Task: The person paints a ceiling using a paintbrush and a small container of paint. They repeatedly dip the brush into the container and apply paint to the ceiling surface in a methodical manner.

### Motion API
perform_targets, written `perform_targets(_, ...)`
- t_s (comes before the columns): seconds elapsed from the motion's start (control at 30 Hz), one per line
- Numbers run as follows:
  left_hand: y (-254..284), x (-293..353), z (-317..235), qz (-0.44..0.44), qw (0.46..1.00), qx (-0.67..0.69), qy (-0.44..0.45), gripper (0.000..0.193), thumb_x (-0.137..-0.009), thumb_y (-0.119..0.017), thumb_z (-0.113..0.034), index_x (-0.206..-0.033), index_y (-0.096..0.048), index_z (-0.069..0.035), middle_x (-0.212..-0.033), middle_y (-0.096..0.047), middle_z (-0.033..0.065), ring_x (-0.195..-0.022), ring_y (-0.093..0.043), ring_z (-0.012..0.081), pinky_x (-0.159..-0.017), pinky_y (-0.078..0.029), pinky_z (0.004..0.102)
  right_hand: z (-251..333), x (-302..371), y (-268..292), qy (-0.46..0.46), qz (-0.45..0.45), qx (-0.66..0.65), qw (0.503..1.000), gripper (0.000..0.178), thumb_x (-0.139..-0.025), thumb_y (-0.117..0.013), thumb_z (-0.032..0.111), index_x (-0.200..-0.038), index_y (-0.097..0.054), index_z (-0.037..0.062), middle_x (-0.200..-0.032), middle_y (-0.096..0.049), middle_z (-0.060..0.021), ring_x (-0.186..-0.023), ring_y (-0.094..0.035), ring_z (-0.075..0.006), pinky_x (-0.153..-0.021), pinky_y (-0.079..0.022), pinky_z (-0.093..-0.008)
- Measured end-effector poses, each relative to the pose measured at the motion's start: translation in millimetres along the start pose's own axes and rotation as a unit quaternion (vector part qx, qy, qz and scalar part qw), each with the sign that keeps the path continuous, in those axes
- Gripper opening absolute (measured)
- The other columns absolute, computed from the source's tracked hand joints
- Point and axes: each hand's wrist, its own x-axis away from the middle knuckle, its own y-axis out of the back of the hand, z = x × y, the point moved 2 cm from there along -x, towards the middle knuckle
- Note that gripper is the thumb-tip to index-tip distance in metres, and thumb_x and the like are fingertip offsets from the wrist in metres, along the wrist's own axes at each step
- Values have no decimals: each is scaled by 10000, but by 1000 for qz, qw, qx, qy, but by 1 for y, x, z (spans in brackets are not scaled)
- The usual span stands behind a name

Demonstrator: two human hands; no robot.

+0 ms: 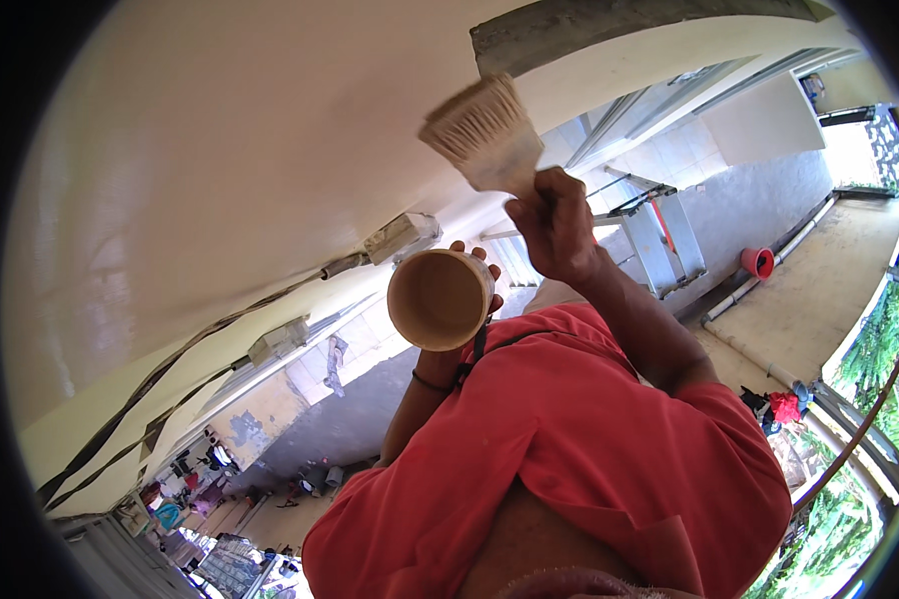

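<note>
My right hand (pixel 561 228) grips a wide, flat paintbrush (pixel 489 140) by its handle. Its pale, paint-caked bristles point up and left, close in front of the cream wall (pixel 220 170); contact with the wall cannot be told. Lower and to the left, my left hand (pixel 442 363) is wrapped round a round tub (pixel 392 301), fingertips showing past its far rim. The tub's mouth faces up toward me, and its inside is beige. How much paint it holds, I cannot tell. A dark band circles my left wrist.
Dark cables (pixel 185 349) run along the wall to a grey box (pixel 404 238). A metal stepladder (pixel 659 240) stands below at right, with a red bucket (pixel 757 263) on the floor beyond. A white pipe (pixel 744 290) edges a concrete ledge (pixel 799 270). Clutter lies at lower left.
</note>
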Motion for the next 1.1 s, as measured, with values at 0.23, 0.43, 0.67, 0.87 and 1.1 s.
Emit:
perform_targets(0.23,-5,17,2,-52,998,-9,-46,788,-1045,-655,-588,-1636,-434,-116,-1622,-476,187,-1486,-469,447,-1063,-542,667,-74,-24,-58,-56,119,102,986,268,-1085,-657,158,-1115,-440,2,-849,-696,-244,-688,-673,-497,-559,-528,-564)
perform_targets(0.43,-3,21,-4,-42,997,-17,-62,792,-1046,-653,-584,-1651,-425,-127,-1630,-476,182,-1498,-457,449,-1063,-531,665,-115,58,-46,-296,264,121,910,348,-1126,-578,316,-1104,-482,-17,-851,-721,-308,-788,-707,-548,-722,-544,-636)
perform_targets(0.67,-6,14,-8,-50,996,-42,-58,826,-1015,-694,-592,-1652,-438,-132,-1623,-468,166,-1490,-455,413,-1051,-548,618,-88,71,-15,-221,210,79,949,252,-1111,-630,240,-1110,-529,10,-781,-695,-247,-698,-690,-499,-585,-503,-573)
perform_targets(0.87,-16,6,-4,-49,995,-63,-58,794,-1025,-682,-591,-1632,-456,-133,-1600,-485,163,-1459,-488,406,-1007,-582,584,38,-66,2,-48,87,-76,992,230,-1133,-603,182,-1084,-494,-15,-710,-588,-164,-555,-575,-347,-550,-455,-438)
perform_targets(1.1,-11,16,1,-52,996,-7,-79,772,-1055,-658,-546,-1640,-422,-101,-1591,-488,205,-1470,-492,458,-1034,-564,666,0,-67,-49,-111,168,15,979,297,-1127,-598,251,-1131,-459,-11,-833,-705,-268,-721,-705,-498,-613,-529,-584)
